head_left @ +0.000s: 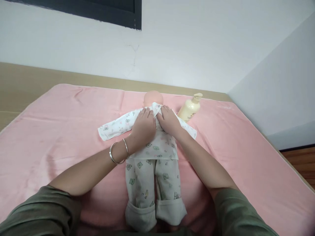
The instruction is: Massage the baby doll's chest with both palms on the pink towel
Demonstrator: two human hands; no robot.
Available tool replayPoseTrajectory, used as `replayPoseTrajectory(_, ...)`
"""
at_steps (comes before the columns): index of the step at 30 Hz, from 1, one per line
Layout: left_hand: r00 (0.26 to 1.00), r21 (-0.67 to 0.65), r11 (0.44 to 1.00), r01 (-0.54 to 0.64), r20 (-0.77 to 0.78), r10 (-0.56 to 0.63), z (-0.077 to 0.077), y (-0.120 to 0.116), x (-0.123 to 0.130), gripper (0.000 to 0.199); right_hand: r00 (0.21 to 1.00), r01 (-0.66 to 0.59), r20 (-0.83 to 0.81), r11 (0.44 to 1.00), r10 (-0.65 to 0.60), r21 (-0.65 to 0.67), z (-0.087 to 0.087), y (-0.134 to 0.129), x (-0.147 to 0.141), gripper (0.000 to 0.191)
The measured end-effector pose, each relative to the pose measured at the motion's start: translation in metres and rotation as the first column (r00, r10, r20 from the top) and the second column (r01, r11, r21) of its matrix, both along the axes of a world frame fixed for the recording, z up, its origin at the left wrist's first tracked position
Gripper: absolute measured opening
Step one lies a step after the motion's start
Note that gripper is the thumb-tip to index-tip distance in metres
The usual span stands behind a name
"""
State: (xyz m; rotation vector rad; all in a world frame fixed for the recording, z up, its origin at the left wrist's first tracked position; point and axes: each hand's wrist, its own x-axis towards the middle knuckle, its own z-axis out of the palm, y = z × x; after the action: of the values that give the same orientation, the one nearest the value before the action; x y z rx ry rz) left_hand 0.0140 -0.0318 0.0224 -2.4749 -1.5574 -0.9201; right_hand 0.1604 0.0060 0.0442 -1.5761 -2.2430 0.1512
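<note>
A baby doll (153, 97) lies on a pink sheet, its head toward the wall. It wears a white patterned top (158, 147) with both sleeves spread outward, and matching trousers (168, 178) with turned-up cuffs. On the left of the chest, my left hand (144, 126) rests on the top, fingers bent near the collar. My right hand (169, 121) lies on the other side of the collar, its fingers at the fabric edge. Whether either hand pinches the cloth is hard to make out. The doll's face is not visible.
A cream pump bottle (190, 109) lies tilted beyond the doll's right-side sleeve. The pink sheet (73, 141) covers a wooden surface (29, 78) that meets a white wall. A dark frame (118, 14) is on the wall at upper left.
</note>
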Motion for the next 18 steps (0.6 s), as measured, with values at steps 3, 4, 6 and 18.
replayPoseTrajectory(3, 0.996, -0.108, 0.994, -0.020, 0.081, 0.029, 0.003, 0.018, -0.008, 0.032, 0.997, -0.029, 0.073, 0.996, 0.023, 0.089, -0.003, -0.024, -0.010, 0.049)
replayPoseTrajectory(4, 0.994, -0.138, 0.990, -0.042, 0.097, 0.056, 0.004, 0.023, -0.009, 0.029, 0.994, -0.059, 0.095, 0.991, 0.048, 0.119, -0.004, -0.031, -0.012, 0.050)
replayPoseTrajectory(6, 0.988, -0.164, 0.983, -0.084, 0.117, 0.104, 0.003, 0.026, -0.010, 0.026, 0.987, -0.114, 0.128, 0.981, 0.095, 0.155, -0.004, -0.039, -0.015, 0.051)
replayPoseTrajectory(18, 0.971, -0.087, 0.990, -0.111, 0.201, 0.127, -0.012, 0.020, -0.004, 0.047, 0.999, -0.003, -0.052, 0.999, 0.005, 0.047, -0.009, 0.000, -0.005, 0.051)
